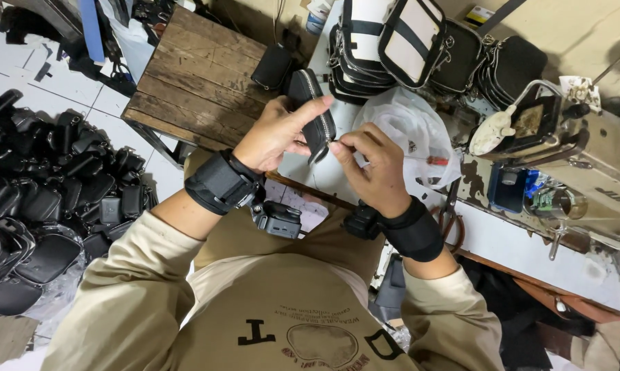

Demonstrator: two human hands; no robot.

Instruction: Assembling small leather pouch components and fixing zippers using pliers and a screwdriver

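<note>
hands meet at chest height over white worktable (324,172). left hand (272,134) clamps small black zip pouch (313,113) upright, fingers closed round it. right hand (372,161) pinches tight at zipper edge; likely trimming or threading step. next move calls for steady fine pull.

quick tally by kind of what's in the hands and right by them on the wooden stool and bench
Black zip pouch in the left hand: 1
Thin tool pinched in the right hand: 1
Black pouch on the wooden stool: 1
White plastic bag on the bench: 1
Total: 4
</note>
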